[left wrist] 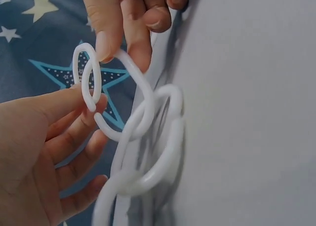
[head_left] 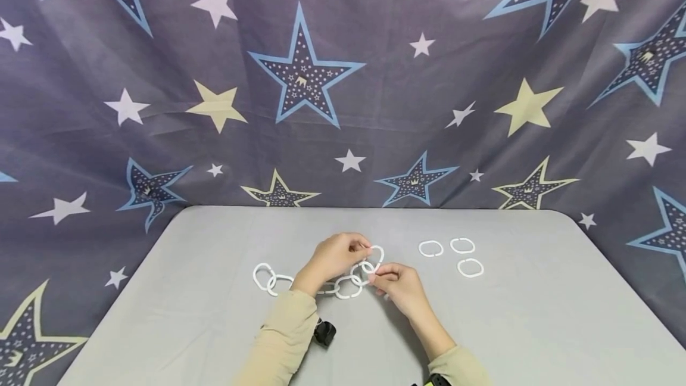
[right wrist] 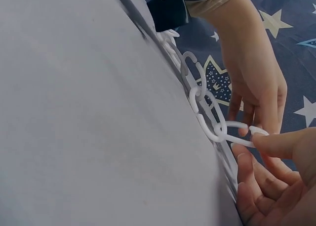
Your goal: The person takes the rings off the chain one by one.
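A chain of white plastic C-shaped links (head_left: 349, 287) trails leftward across the table from between the two hands. My left hand (head_left: 336, 257) pinches a white link (left wrist: 88, 72) between thumb and fingertips at the chain's right end. Lower and to the right, my right hand (head_left: 401, 288) grips the neighbouring link (right wrist: 236, 141) of the chain with its thumb and fingers. Each of these links has a small gap in its ring. The two held links overlap in the left wrist view. Behind my left forearm, part of the chain is hidden.
Three loose white links, one of them nearest the front (head_left: 470, 268), lie on the grey table (head_left: 536, 314) to the right of the hands. A dark curtain with stars (head_left: 386, 94) hangs along the table's back edge. A black device (head_left: 324, 333) is on my left wrist.
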`<state>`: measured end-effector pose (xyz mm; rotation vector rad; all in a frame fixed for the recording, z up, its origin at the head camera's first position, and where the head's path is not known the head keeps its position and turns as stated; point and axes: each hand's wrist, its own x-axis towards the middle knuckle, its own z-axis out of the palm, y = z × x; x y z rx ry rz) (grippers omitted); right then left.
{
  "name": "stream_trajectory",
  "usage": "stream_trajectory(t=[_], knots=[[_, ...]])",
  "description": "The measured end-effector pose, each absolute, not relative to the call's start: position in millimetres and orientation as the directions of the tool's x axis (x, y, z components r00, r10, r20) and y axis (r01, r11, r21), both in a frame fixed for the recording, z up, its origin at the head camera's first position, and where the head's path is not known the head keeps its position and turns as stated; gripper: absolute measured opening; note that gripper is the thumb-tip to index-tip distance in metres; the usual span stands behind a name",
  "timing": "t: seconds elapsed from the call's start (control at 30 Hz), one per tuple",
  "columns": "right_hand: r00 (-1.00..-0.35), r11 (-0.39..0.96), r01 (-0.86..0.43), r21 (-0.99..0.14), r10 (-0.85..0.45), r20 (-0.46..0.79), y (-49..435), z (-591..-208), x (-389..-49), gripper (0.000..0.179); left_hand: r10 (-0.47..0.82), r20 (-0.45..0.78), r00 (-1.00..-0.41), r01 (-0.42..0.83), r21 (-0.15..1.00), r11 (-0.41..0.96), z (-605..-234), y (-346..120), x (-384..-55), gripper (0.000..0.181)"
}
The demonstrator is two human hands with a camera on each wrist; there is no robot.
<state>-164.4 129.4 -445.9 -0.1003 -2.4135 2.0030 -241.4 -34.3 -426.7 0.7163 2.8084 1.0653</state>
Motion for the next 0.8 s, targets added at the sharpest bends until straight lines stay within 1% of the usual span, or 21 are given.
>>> stream_trajectory(t=[0.13,0.37,0.63,0.8], knots=[[-0.997,0.194,0.062,-0.979,0.064,-0.051,130,-446,-165,0.013,0.447,0.12,-0.886,0.425,0.593,0.684,-419,-35,-241,0.016],[-0.997,0.197,0.061,-0.978,0.059,-0.05,128,-448,-164,0.012,0.493,0.138,-0.859,0.485,0.528,0.697,-416,-40,-245,0.014],[-0.997,0.202,0.057,-0.978,0.057,-0.046,128,-448,-165,0.011,0.525,0.211,-0.824,0.559,0.453,0.695,-417,-52,-243,0.008],[-0.997,0.21,0.053,-0.976,0.057,-0.042,128,-448,-165,0.011,0.531,0.256,-0.808,0.589,0.397,0.704,-412,-58,-239,0.008]])
